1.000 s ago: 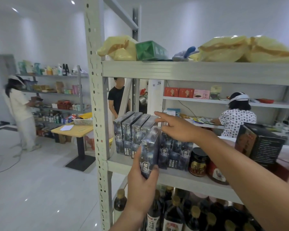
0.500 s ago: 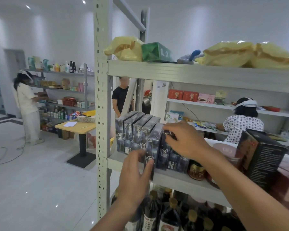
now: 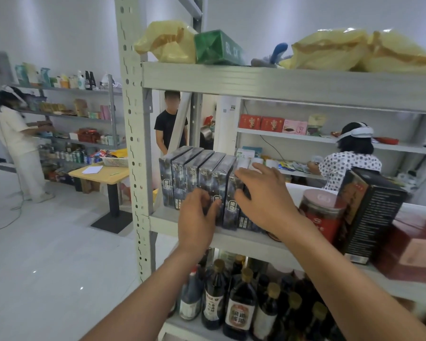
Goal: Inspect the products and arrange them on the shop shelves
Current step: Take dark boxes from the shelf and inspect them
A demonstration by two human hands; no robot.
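Several dark boxes stand upright in a row at the left end of the middle shelf. My left hand presses its fingertips against the front of a box in the middle of the row. My right hand lies over the boxes at the right end of the row, fingers spread across their tops and thumb on a front face. Those right-end boxes are mostly hidden behind it. All the boxes stand on the shelf.
Right of the row stand a red jar, a tall black box and a dark red box. Dark bottles fill the shelf below. The shelf post rises at left. Three people work at shelves behind; a wooden table stands left.
The box my left hand held out in front of the shelf now stands in the row. My right hand went from pinching a box top to lying flat over the boxes.
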